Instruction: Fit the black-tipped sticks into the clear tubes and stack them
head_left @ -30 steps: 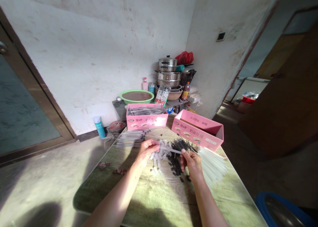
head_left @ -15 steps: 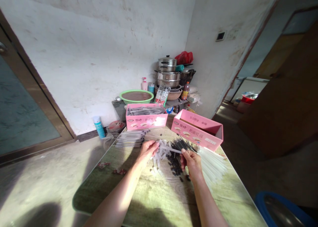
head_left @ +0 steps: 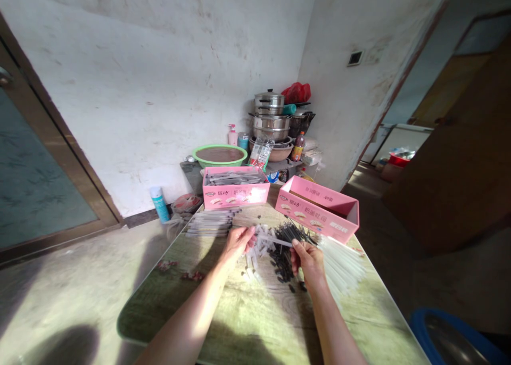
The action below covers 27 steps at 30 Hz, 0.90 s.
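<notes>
Because only fingertip pinches support the slim, translucent white plastic tube (head_left: 277,241), a loosened grip could drop it onto the short black plastic pieces (head_left: 281,267) just beside the right hand (head_left: 310,259). That hand, thumb uppermost, holds one end; the left hand (head_left: 238,241), fingers narrowed, pinches the other above the wood-patterned desk (head_left: 247,314).

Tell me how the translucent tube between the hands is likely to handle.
The tube is probably fairly stiff: it runs straight between the left hand and right hand. Being so thin, it is likely light. Its slim, even shape suggests it might roll if laid down.
</notes>
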Tool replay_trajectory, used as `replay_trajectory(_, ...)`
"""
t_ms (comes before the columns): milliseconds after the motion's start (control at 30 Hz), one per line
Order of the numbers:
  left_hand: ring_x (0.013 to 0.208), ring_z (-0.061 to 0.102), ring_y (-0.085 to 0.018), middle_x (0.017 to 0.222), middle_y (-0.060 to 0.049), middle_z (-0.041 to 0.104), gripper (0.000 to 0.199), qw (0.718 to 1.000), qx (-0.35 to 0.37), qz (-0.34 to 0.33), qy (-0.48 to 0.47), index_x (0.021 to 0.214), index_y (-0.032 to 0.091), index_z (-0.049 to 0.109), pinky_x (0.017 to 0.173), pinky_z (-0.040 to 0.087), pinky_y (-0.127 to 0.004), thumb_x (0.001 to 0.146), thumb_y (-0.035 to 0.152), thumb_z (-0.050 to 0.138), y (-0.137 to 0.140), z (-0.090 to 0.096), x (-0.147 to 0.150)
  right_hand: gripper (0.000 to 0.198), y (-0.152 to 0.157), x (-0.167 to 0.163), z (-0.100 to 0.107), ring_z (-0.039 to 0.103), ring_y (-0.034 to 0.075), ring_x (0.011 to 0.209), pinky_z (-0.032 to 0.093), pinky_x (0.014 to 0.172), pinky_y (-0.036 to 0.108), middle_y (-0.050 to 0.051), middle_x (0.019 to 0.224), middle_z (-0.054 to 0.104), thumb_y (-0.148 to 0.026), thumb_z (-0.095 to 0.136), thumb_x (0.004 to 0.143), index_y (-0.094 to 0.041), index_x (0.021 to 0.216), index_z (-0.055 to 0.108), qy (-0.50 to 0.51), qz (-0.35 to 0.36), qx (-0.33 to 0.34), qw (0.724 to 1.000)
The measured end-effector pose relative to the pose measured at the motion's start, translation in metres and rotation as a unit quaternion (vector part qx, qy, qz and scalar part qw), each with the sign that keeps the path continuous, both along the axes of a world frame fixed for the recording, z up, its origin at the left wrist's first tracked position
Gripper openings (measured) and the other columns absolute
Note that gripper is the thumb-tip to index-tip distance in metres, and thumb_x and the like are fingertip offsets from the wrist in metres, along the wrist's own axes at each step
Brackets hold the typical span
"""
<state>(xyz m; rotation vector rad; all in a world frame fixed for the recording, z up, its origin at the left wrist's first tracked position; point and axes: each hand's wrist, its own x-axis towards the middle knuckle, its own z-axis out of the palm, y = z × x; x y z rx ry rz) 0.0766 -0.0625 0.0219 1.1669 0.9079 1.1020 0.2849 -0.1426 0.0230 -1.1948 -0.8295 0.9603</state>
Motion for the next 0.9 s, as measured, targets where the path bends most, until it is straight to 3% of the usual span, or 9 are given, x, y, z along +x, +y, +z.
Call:
replay_trajectory(100, 0.04, 0.044, -0.009, 0.055, 0.0, 0.06, 0.038, 1.0, -0.001, -0.013, -0.003, 0.067, 0.018, 0.066, 0.039, 0.029, -0.021, 0.071, 0.052, 0.083, 0.0012, -0.0015, 0.0006, 0.049, -0.0003, -0.0008, 0.0014, 0.045, 0.01, 0.028, 0.032, 0.025, 0.019, -0.002, 0.044, 0.055, -0.061, 0.08, 0.073, -0.019, 0.058, 0.059, 0.0, 0.004, 0.0, 1.0)
replay_trajectory(267, 0.064, 0.066, -0.017, 0.074, -0.004, 0.072, 0.035, 0.998, 0.036, -0.014, -0.045, 0.089, 0.017, 0.075, 0.059, 0.051, -0.026, 0.068, 0.043, 0.087, 0.0012, 0.0014, -0.0002, 0.051, -0.001, -0.0012, 0.0036, 0.045, 0.01, 0.028, 0.032, 0.025, 0.019, -0.002, 0.044, 0.055, -0.063, 0.079, 0.073, -0.019, 0.058, 0.058, -0.004, 0.002, -0.003, 1.0)
replay_trajectory(333, 0.059, 0.063, -0.017, 0.071, -0.005, 0.07, 0.036, 0.999, 0.025, -0.005, -0.034, 0.086, 0.017, 0.075, 0.053, 0.048, -0.026, 0.074, 0.05, 0.082, 0.0012, 0.0009, -0.0004, 0.051, -0.0009, -0.001, 0.0033, 0.045, 0.01, 0.028, 0.032, 0.025, 0.019, -0.002, 0.044, 0.055, -0.063, 0.079, 0.073, -0.019, 0.058, 0.058, -0.005, 0.004, -0.002, 1.0)
replay_trajectory(467, 0.039, 0.045, -0.01, 0.055, -0.002, 0.061, 0.039, 1.0, 0.003, 0.008, 0.021, 0.066, 0.018, 0.067, 0.038, 0.029, -0.023, 0.076, 0.054, 0.079, 0.0027, -0.0037, 0.001, 0.051, -0.0003, -0.0005, 0.0007, 0.046, 0.01, 0.028, 0.032, 0.026, 0.019, -0.002, 0.044, 0.056, -0.063, 0.079, 0.073, -0.019, 0.058, 0.058, -0.008, 0.011, -0.004, 1.0)
replay_trajectory(533, 0.04, 0.047, -0.01, 0.054, -0.001, 0.06, 0.036, 1.0, 0.017, 0.001, 0.017, 0.066, 0.018, 0.067, 0.039, 0.032, -0.022, 0.072, 0.049, 0.082, 0.0033, -0.0045, 0.0017, 0.051, 0.0001, -0.0004, -0.0006, 0.046, 0.01, 0.028, 0.032, 0.025, 0.019, -0.002, 0.044, 0.056, -0.063, 0.08, 0.072, -0.019, 0.058, 0.057, -0.009, 0.012, -0.006, 1.0)
replay_trajectory(667, 0.054, 0.06, -0.015, 0.063, -0.002, 0.067, 0.036, 0.999, 0.031, -0.011, -0.036, 0.085, 0.017, 0.074, 0.051, 0.047, -0.024, 0.07, 0.048, 0.084, 0.0023, -0.0016, 0.0015, 0.051, 0.0004, -0.0003, -0.0011, 0.046, 0.01, 0.028, 0.031, 0.025, 0.019, -0.002, 0.044, 0.057, -0.063, 0.079, 0.072, -0.019, 0.059, 0.058, -0.01, 0.008, -0.01, 1.0)
replay_trajectory(767, 0.053, 0.059, -0.014, 0.063, -0.002, 0.067, 0.039, 0.999, 0.015, -0.004, -0.04, 0.083, 0.016, 0.073, 0.049, 0.046, -0.024, 0.071, 0.052, 0.084, 0.0017, -0.0009, 0.0002, 0.05, -0.0005, -0.0003, 0.0004, 0.047, 0.01, 0.029, 0.033, 0.026, 0.019, -0.002, 0.044, 0.057, -0.062, 0.079, 0.073, -0.019, 0.059, 0.059, -0.006, 0.016, -0.012, 1.0)
replay_trajectory(900, 0.05, 0.056, -0.012, 0.057, 0.0, 0.062, 0.043, 0.999, 0.019, 0.019, -0.034, 0.077, 0.014, 0.069, 0.048, 0.044, -0.022, 0.065, 0.051, 0.088, 0.0046, -0.0036, -0.0013, 0.048, -0.004, 0.0005, 0.0025, 0.051, 0.011, 0.031, 0.037, 0.028, 0.02, 0.001, 0.048, 0.062, -0.06, 0.081, 0.072, -0.017, 0.061, 0.063, 0.004, 0.084, -0.033, 0.996)
